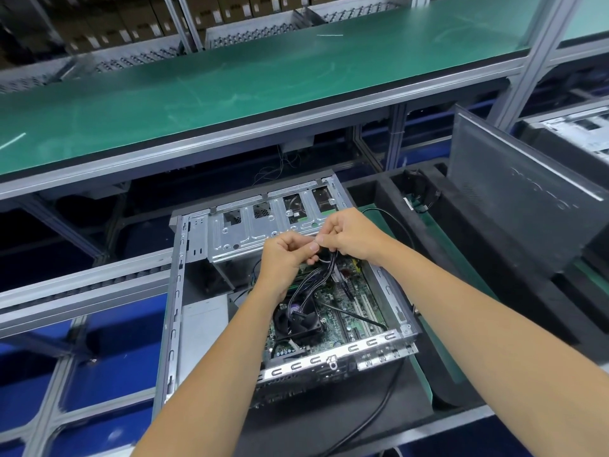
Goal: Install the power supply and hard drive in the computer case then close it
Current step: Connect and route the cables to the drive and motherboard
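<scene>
— What's the room like?

— An assembly line. A long green shelf [230, 84] on an aluminium frame runs overhead, with racks of brown cartons [138, 24] behind it. Below it sits a dark surface [329, 420] with a roller rail [82, 285] off to the left and blue panels underneath.

— And the computer case [178, 308]?

— It lies on its side on that surface, open side up. Inside you can see the green motherboard [349, 301], a black cooler fan [296, 321] near its middle, and a silver drive cage [244, 229] at the far end. A grey box [202, 328] sits in the near left corner, likely the power supply, though I can't say for sure. I can't make out a hard drive.

— The side panel [514, 196]?

— Off, standing tilted in a black foam tray [428, 225] to the right. Another case [580, 133] shows beyond it.

— The hands?

— Both hover over the far half of the case, close together. The left hand [286, 255] and right hand [349, 235] are curled, fingertips pinching a bundle of black cables [313, 282] that trails down toward the fan. A separate black cord [379, 410] runs along the surface at the near right.
</scene>
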Demonstrator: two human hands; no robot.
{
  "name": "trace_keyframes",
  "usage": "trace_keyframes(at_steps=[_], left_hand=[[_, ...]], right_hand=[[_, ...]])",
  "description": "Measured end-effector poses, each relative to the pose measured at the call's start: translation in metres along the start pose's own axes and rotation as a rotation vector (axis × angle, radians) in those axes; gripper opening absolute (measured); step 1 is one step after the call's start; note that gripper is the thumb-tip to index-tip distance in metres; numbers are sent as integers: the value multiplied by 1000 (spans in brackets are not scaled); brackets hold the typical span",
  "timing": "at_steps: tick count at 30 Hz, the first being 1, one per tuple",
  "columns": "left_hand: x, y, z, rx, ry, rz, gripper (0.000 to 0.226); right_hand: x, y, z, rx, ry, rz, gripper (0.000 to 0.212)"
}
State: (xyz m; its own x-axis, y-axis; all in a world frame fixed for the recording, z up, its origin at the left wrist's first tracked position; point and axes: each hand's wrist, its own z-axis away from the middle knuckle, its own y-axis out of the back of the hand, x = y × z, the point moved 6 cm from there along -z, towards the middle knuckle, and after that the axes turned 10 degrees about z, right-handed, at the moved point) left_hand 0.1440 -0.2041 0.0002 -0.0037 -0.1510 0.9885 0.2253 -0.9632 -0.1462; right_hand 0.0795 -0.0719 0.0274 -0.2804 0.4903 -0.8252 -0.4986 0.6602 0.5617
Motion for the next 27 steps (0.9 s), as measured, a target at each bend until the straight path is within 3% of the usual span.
trace_keyframes(at_steps=[6, 11, 16, 27], left_hand=[[5, -1, 1, 13, -2, 3, 9], [3, -16, 3, -72, -18, -124, 14], [5, -5, 0, 10, -23, -76, 9], [5, -6, -1, 34, -14, -5, 8]], right_hand=[[0, 1, 1, 0, 14, -7, 18], [0, 2, 0, -42, 23, 12, 16], [0, 3, -1, -46, 22, 30, 15], [5, 0, -1, 1, 34, -64, 14]])
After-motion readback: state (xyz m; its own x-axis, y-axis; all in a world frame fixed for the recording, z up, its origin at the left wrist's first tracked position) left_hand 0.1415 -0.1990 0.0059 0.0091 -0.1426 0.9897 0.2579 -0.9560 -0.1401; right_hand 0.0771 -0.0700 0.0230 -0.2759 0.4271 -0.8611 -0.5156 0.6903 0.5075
